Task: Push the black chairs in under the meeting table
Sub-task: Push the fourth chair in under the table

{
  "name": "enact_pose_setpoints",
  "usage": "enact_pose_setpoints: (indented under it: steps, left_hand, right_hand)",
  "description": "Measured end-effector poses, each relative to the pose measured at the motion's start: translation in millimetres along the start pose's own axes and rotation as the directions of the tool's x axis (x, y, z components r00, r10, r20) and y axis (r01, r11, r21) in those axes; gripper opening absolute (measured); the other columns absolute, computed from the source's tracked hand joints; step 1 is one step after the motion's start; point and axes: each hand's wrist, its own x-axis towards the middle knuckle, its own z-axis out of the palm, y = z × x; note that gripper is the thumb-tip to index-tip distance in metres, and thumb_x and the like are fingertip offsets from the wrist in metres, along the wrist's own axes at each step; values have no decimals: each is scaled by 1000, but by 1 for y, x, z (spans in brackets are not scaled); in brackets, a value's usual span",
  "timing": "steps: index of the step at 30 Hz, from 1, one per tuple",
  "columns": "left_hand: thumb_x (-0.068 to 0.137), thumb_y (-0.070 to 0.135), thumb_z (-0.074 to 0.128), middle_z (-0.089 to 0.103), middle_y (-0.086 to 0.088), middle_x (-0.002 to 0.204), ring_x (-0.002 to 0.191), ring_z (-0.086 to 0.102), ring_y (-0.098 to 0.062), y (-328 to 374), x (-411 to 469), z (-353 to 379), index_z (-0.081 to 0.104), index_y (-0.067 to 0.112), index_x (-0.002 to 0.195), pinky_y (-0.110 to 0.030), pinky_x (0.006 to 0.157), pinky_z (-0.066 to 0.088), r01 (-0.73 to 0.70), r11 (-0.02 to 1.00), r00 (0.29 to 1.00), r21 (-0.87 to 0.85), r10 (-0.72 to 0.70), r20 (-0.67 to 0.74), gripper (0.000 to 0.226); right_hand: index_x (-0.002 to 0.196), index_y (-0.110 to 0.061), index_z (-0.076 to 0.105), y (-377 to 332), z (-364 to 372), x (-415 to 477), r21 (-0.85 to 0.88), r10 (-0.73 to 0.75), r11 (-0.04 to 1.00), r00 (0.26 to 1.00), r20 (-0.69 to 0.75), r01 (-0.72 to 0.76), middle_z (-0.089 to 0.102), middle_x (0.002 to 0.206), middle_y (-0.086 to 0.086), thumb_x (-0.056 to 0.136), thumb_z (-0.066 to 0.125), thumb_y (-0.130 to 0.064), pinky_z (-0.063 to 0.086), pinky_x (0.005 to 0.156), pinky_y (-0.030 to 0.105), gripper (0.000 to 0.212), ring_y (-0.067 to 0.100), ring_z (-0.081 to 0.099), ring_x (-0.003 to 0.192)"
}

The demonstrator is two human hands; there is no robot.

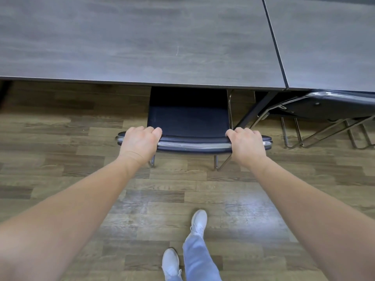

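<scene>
A black chair (188, 120) with a chrome frame stands in front of me at the grey wood-grain meeting table (142, 47). The front part of its seat is under the table edge; its backrest is still outside. My left hand (140, 142) grips the left end of the backrest top. My right hand (247, 146) grips the right end. A second black chair (324, 106) at the right is tucked partly under the adjoining table top (328, 41).
A dark table leg (255, 110) slants down just right of the chair I hold. The floor is brown wood planks (60, 138). My feet in white shoes (198, 222) stand behind the chair.
</scene>
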Motion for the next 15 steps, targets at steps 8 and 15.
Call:
enact_pose_setpoints:
  steps: [8, 15]
  left_hand:
    - [78, 10, 58, 69, -7, 93, 86, 61, -32, -32, 81, -9, 56, 15, 107, -40, 74, 48, -33, 998, 999, -48, 34, 6, 30]
    - [62, 20, 83, 57, -17, 106, 101, 50, -37, -46, 141, -18, 58, 9, 113, -46, 84, 46, -30, 987, 999, -158, 22, -50, 57]
  right_hand:
    - [105, -16, 50, 18, -12, 77, -3, -51, 999, 997, -62, 51, 56, 95, 6, 72, 59, -2, 34, 70, 36, 38, 30, 53, 90]
    - [100, -13, 49, 36, -20, 138, -30, -35, 999, 983, -181, 30, 50, 97, 13, 64, 61, 3, 33, 73, 38, 41, 33, 48, 89]
